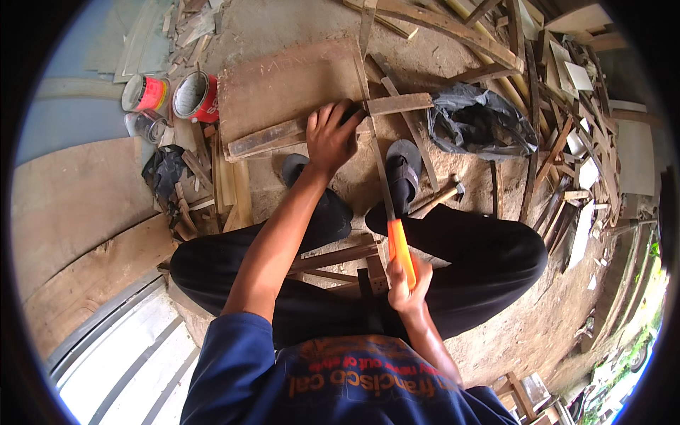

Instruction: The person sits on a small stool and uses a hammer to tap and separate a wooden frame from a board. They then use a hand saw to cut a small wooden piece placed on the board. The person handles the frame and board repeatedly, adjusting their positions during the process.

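The right hand (405, 283) is clenched around the orange handle of a handsaw (388, 198), whose blade runs toward 12 o'clock to the wooden strip (333, 124) lying crosswise on the floor. The left hand (331, 134) presses the strip with spread fingers, just left of the blade.

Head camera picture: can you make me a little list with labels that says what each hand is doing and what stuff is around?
Left hand: pressing flat on a wooden strip, fingers spread
Right hand: gripping the orange handle of a handsaw
Saw blade: runs forward to the wood by the left hand
Hammer: lies on the ground right of the feet
Cans: red ones, upper left
Black bag: upper right, amid scrap wood
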### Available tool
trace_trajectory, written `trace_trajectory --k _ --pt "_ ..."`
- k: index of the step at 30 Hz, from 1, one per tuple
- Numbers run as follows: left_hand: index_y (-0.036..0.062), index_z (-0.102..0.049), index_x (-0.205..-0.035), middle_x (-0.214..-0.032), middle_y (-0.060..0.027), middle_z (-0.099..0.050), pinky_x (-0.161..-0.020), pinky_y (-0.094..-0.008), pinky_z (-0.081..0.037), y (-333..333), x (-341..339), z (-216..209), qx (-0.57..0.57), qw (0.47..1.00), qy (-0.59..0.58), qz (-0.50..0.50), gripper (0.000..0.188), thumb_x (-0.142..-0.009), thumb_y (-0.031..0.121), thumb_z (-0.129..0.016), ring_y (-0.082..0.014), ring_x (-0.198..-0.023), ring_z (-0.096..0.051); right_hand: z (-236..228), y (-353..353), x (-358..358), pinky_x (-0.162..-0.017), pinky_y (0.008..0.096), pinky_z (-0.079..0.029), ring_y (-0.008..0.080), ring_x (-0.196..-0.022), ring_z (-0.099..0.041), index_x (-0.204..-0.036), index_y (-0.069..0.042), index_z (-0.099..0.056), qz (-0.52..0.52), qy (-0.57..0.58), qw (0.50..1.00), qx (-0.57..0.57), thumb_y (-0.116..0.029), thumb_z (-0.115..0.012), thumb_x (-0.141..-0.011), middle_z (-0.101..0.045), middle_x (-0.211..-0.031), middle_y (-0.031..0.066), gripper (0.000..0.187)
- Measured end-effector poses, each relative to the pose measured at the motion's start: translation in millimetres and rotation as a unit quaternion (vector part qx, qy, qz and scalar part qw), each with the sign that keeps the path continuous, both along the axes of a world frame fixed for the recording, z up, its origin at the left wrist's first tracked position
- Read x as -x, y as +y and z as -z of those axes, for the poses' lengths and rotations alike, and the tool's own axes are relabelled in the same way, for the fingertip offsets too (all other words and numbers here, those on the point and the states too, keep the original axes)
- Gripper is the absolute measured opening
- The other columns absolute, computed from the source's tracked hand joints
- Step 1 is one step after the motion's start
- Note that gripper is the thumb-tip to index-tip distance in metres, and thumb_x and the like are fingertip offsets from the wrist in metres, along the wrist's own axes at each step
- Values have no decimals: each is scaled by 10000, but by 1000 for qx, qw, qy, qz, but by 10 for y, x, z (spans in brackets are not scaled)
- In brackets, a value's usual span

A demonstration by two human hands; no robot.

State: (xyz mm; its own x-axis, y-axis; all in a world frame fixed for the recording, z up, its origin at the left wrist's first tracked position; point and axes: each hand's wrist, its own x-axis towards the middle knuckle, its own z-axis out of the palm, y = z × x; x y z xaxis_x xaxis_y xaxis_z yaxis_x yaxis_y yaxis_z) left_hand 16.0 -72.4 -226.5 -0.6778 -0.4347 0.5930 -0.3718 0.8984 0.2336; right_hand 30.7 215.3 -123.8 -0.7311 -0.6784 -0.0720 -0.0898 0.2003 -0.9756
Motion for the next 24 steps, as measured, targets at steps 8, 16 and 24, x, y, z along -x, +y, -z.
trace_trajectory --k 8,16,24 --pt "160 -625 -1240 -1224 -45 -622 -945 -413 -399 -17 -6 -5 -51 998 -37 -17 401 -843 149 -680 -255 -1119 -566 97 -333 260 -461 305 -337 80 -524 -411 -727 20 -534 -8 -24 1000 -2 -376 -578 -979 -447 -543 28 472" --pt "94 -563 -1313 -1269 -75 -572 -1099 -451 -305 135 10 8 -77 992 -41 -88 416 -925 220 -643 -254 -1212 -513 134 -260 256 -458 298 -339 79 -518 -432 -727 15 -536 -13 -44 999 4 -383 -570 -981 -467 -551 21 474" --pt "86 -594 -1271 -1207 -74 -585 -1073 -427 -308 144 34 24 -74 992 -14 -100 404 -900 233 -656 -251 -1168 -526 8 -33 112 -433 306 -330 128 -432 -426 -701 -4 -527 -1 1 1000 -14 -345 -568 -958 -447 -512 46 429"
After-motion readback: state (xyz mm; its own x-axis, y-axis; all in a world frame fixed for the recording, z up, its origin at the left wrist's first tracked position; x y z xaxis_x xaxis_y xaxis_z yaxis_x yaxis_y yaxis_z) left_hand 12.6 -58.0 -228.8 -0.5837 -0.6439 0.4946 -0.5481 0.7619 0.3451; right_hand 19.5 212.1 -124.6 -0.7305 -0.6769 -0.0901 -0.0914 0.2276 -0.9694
